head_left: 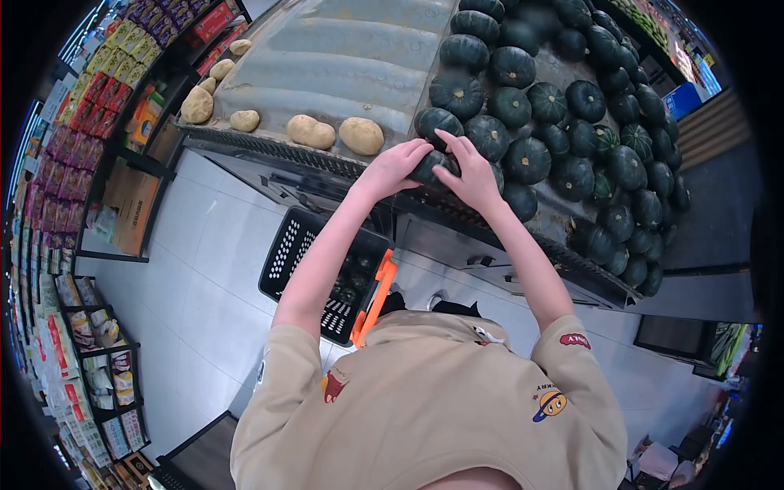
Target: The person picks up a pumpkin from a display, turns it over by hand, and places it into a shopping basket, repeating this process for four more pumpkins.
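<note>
Both of my hands are on one dark green squash at the front edge of the display stand. My left hand wraps its left side, fingers curled over the top. From the right, my right hand holds the same squash, with some fingers reaching up toward another squash just behind it. More dark green squashes are piled to the right. Potatoes lie along the stand's edge to the left of my hands.
Below the stand, a black basket with an orange handle holds dark green items. Shelves of packaged goods line the left side. A blue box stands at the upper right.
</note>
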A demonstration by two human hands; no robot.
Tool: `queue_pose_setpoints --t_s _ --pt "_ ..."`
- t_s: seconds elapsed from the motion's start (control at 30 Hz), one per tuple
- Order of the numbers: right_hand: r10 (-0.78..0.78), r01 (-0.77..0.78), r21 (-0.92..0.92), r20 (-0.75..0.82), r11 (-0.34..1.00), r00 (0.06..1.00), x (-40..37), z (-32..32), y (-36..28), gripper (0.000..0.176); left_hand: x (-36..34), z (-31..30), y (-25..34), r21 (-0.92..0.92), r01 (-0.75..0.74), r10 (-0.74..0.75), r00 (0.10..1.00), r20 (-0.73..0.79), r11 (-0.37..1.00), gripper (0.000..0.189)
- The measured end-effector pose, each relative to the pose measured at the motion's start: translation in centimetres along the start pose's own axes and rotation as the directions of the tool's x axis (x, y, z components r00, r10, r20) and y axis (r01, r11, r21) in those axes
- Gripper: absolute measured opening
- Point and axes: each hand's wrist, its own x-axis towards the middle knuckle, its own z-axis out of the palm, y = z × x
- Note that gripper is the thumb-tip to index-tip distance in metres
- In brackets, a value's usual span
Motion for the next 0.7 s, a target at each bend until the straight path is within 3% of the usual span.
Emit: queue_pose_setpoints --t_s 0.07,0.2,0.3,0.33,0.4,0.43,0.47,0.5,0.53,0.57,0.6,0.67,0.7 --pt "-0.041 0.053 -0.215 0.059 0.975 0.997 1.3 -0.3 1.6 0.046 0.1 0.1 -0.2 0.018 -0.032 0.032 0.999 -0.009 0.999 0.069" --pt "-0.006 0.050 -0.281 0.155 0.958 0.988 3.5 -1.3 2.8 0.040 0.3 -1.5 1.9 0.145 -0.132 0.126 0.991 0.050 0.981 0.069" --pt "-0.030 0.091 -0.349 0.177 0.933 0.984 3.8 -1.6 2.8 0.042 -0.8 -2.9 3.4 0.195 -0.099 0.130 0.979 -0.155 0.976 0.064" --pt "-0.032 0.092 -0.347 0.174 0.933 0.984 3.8 -1.7 2.7 0.042 -1.1 -2.8 3.7 0.199 -0.099 0.131 0.980 -0.153 0.975 0.064" --pt "-0.084 0.127 -0.346 0.137 0.930 0.987 3.6 -1.6 2.5 0.044 -2.3 -2.2 4.1 -0.149 0.129 -0.183 0.880 -0.438 0.980 0.059" --pt "-0.088 0.130 -0.339 0.138 0.932 0.987 3.4 -1.4 2.5 0.044 -2.7 -1.4 4.4 -0.298 0.249 -0.369 0.801 -0.471 0.921 0.052" --pt "-0.110 0.145 -0.341 0.119 0.929 0.987 2.9 -1.1 2.6 0.046 -3.2 -0.3 4.4 -0.294 0.258 -0.374 0.800 -0.470 0.920 0.052" --pt "-0.140 0.166 -0.347 0.099 0.923 0.985 2.9 -1.0 2.5 0.047 -3.0 0.0 5.0 -0.633 0.222 -0.570 0.706 -0.421 0.742 0.047" --pt "-0.145 0.172 -0.339 0.104 0.925 0.984 2.5 -0.8 2.4 0.047 -3.1 0.3 5.7 -0.880 0.130 -0.733 0.616 -0.289 0.456 0.043" --pt "-0.149 0.181 -0.328 0.118 0.927 0.982 2.1 -0.7 2.3 0.049 -3.4 0.6 6.6 -0.983 0.122 -0.851 0.521 -0.057 0.140 0.037" --pt "-0.156 0.190 -0.319 0.131 0.928 0.979 2.0 -0.6 2.3 0.050 -3.3 0.5 7.3 -0.982 0.118 -0.853 0.518 -0.064 0.146 0.037" --pt "-0.162 0.190 -0.262 0.123 0.946 0.979 1.5 0.1 2.1 0.046 -3.3 0.6 8.3 -0.996 -0.004 -0.858 0.509 0.072 -0.086 0.034" --pt "-0.214 0.244 -0.282 0.132 0.928 0.968 1.2 0.4 2.2 0.043 -3.3 0.8 8.6 -0.999 0.016 -0.859 0.509 0.046 -0.044 0.032"
